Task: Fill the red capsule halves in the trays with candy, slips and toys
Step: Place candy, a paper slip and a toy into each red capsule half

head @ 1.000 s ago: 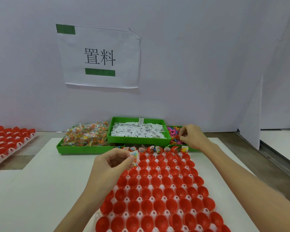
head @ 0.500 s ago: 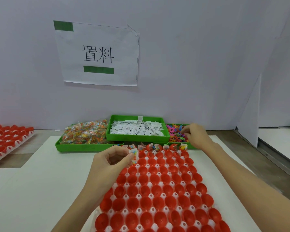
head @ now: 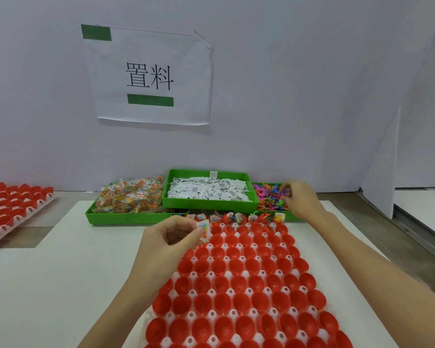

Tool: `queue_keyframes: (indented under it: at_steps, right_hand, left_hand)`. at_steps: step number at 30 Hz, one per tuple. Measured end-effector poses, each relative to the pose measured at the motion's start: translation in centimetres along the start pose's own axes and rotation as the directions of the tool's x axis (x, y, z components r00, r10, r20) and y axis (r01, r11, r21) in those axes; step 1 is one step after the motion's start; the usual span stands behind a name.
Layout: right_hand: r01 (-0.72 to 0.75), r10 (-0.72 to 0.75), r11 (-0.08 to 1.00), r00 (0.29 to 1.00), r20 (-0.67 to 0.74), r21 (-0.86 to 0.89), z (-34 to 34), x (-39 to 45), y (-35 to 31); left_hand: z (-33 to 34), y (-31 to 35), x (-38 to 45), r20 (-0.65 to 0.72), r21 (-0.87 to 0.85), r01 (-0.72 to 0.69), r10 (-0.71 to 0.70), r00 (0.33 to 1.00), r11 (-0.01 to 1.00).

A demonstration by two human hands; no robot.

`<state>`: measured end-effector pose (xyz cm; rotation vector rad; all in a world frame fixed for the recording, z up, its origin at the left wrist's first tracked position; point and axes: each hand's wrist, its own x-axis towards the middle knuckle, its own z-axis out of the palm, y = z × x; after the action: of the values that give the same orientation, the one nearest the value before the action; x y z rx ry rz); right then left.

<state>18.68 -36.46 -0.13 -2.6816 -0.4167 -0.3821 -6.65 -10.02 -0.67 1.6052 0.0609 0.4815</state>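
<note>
The left hand (head: 171, 237) is curled and pinches a small clear candy packet with coloured pieces (head: 203, 231) between thumb and fingertips, just above the far-left corner of the white plastic tray of open red capsule halves (head: 239, 277), which lies on the white table (head: 60, 272) in front of the person. The right hand (head: 300, 200) reaches to about 1 o'clock, into the green plastic bin of small bright plastic toys (head: 266, 197); its fingers are bent and seem to pinch one purple toy, but this part is small and I cannot tell it surely. At 12 o'clock stands the green bin of white paper slips (head: 206, 190), and at 11 o'clock the green bin of wrapped candy (head: 131, 194). Only the farthest row of halves holds any filling; all nearer rows look empty, so the task is near its beginning. I think the main risk is that the thin toys are tangled, so more than one may come up and fall between the cups. Also the packet may land on the white ridge and not in a cup, because the cups sit so close together. A second tray of red halves (head: 8, 204) waits at 9 o'clock.
</note>
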Motion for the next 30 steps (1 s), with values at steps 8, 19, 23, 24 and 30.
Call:
queue_keyframes:
  at_steps: [8,19,23,24,30]
  right_hand:
    - [0.087,-0.087,0.996,0.995,0.055,0.004,0.6,0.6,-1.6]
    - [0.062,-0.040,0.989,0.987,0.154,-0.137,1.0,1.2,-2.9]
    - [0.052,-0.044,0.994,0.996,0.080,-0.095,0.4,1.0,-2.2]
    - [0.054,-0.049,0.995,0.997,0.054,-0.083,0.2,1.0,-2.0]
    - [0.042,-0.049,0.997,0.993,-0.112,-0.062,-2.0,-0.3,-1.9]
  left_hand:
    - [0.0,-0.5,0.1,0.012,0.017,0.001,-0.001,1.000,1.000]
    - [0.0,-0.9,0.3,0.004,0.016,0.010,-0.011,1.000,1.000]
    - [0.1,-0.8,0.2,0.010,0.026,0.014,-0.014,1.000,1.000]
    - [0.1,-0.7,0.2,0.008,0.026,0.013,-0.013,1.000,1.000]
    - [0.1,0.0,-0.1,-0.008,0.014,0.004,-0.004,1.000,1.000]
